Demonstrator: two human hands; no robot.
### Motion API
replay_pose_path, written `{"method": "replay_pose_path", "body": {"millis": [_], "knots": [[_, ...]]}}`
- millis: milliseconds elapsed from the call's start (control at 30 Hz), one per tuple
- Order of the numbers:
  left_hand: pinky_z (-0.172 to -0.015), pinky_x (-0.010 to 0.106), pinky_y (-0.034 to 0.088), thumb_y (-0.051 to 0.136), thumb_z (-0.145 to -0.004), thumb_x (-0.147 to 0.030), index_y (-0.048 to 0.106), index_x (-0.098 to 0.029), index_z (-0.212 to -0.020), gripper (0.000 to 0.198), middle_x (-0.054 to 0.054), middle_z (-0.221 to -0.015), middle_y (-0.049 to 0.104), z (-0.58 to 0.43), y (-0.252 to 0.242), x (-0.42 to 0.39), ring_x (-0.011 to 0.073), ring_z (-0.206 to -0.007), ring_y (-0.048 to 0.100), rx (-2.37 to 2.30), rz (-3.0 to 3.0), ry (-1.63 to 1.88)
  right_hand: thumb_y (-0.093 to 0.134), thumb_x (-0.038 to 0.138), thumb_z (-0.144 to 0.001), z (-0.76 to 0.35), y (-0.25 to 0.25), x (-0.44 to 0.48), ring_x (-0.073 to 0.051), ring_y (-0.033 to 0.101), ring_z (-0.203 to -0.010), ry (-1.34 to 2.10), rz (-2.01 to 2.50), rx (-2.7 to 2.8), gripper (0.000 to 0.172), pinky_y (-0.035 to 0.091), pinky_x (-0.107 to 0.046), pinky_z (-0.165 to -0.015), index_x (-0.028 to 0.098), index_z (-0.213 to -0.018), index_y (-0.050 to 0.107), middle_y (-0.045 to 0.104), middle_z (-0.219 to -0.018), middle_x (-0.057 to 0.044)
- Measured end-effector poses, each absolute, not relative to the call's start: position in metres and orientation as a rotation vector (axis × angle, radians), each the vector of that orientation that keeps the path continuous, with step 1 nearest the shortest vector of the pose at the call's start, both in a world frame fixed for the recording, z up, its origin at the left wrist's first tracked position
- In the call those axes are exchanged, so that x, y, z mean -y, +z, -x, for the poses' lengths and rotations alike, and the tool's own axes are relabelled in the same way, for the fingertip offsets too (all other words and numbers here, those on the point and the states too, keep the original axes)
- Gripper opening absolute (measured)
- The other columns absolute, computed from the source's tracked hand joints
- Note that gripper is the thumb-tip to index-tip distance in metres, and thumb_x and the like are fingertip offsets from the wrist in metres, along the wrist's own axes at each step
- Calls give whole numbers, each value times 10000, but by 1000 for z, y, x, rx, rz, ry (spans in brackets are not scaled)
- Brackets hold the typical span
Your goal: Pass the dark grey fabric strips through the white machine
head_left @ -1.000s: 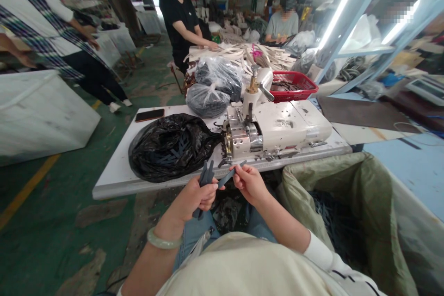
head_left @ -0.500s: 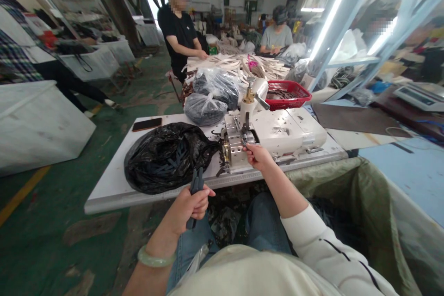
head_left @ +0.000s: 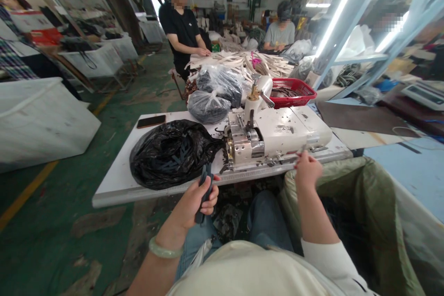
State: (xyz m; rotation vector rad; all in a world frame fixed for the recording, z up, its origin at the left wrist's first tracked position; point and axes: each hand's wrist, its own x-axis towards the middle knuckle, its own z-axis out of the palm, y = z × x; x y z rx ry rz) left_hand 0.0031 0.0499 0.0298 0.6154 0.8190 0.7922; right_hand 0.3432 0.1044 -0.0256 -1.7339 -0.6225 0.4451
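Several dark strips [head_left: 204, 194] are wrapped in the fingers of my left hand [head_left: 204, 199], in front of the table edge. My right hand [head_left: 308, 171] is closed beside the front edge of the white machine [head_left: 287, 132], above the green sack; what its fingertips pinch, if anything, is too small to make out. The machine's metal head [head_left: 244, 141] faces left, with a brass-coloured post on top. Left of it lies a black plastic bag [head_left: 169, 155] with dark strips inside, close to my left hand but apart from it.
A phone [head_left: 151, 121] lies on the white table [head_left: 114, 185]. Clear bags [head_left: 210, 105] and a red basket [head_left: 291, 92] stand behind the machine. An open green sack [head_left: 367, 194] is at the right. Two people work beyond.
My right hand has moved right, from the machine's metal head to the front of its body near the sack. My left hand still holds the strips. The view has shifted slightly.
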Motion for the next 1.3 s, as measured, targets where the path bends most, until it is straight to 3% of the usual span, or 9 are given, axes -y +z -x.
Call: {"method": "replay_pose_path", "body": {"millis": [100, 200, 367, 467, 567, 633, 900, 1100, 1300], "knots": [[-356, 103, 177, 573, -861, -374, 525, -205, -1032, 244, -50, -677, 432, -7, 31, -51, 2, -410, 257, -800, -620, 766, 433, 469, -868, -418, -47, -43, -360, 640, -728, -15, 2263, 639, 498, 460, -416, -591, 43, -896, 689, 647, -706, -220], [-355, 108, 192, 567, -861, -291, 521, -200, -1049, 215, -39, -715, 441, -14, 31, -53, 7, -425, 296, -775, -642, 702, 472, 449, -847, -449, -52, -9, -449, 598, -946, -214, 2511, 669, 543, 447, -513, -733, -18, -1060, 649, 633, -949, -327], [-362, 123, 230, 565, -854, -276, 522, -175, -1035, 212, -42, -706, 424, -31, 30, -52, 19, -447, 336, -743, -710, 596, 537, 543, -826, -352, -16, -31, -273, 649, -826, 739, 1724, 1058, 471, 500, -351, -725, 123, -952, 708, 705, -873, -132], [-366, 135, 264, 584, -841, -303, 512, -179, -1017, 227, -42, -696, 441, -37, 29, -46, 31, -452, 364, -805, -787, 529, 568, 549, -819, -260, 2, -51, -185, 624, -700, 1109, 1300, 1319, 422, 480, -262, -629, 159, -876, 718, 701, -796, -63], [-369, 149, 302, 610, -820, -336, 494, -184, -962, 238, -42, -690, 463, -35, 28, -39, 42, -452, 388, -890, -838, 483, 580, 522, -823, -201, 4, -58, -107, 464, -447, 1174, 1276, 1510, 462, 331, -215, -438, 150, -554, 634, 564, -482, 0], [-370, 158, 319, 615, -813, -368, 481, -187, -945, 261, -41, -684, 470, -30, 26, -35, 50, -454, 402, -936, -841, 489, 582, 509, -824, -185, -1, -60, -88, 385, -391, 1190, 1332, 1496, 506, 257, -219, -399, 149, -468, 580, 484, -398, 17], [-355, 114, 184, 648, -788, -422, 449, -179, -865, 323, -39, -646, 485, -6, 26, -36, 17, -414, 322, -988, -710, 542, 689, 497, -740, -195, -10, -68, -88, 503, -480, 1484, 1091, 793, 357, 417, -181, -433, 143, -741, 729, 688, -704, -51], [-354, 112, 147, 684, -765, -412, 469, -171, -862, 337, -87, -560, 396, -9, 29, -41, 6, -404, 202, -958, -747, 596, 738, 397, -737, -204, -6, -66, -56, 520, -443, 1687, 968, 535, 281, 465, -116, -409, 118, -761, 714, 694, -728, -75], [-353, 119, 136, 751, -686, -350, 441, -191, -810, 370, -131, -483, 276, -16, 27, -40, 19, -393, 191, -1027, -779, 541, 762, 387, -732, -204, -11, -65, -45, 534, -451, 1739, 902, 477, 284, 474, -95, -429, 113, -775, 703, 698, -725, -71]]}}
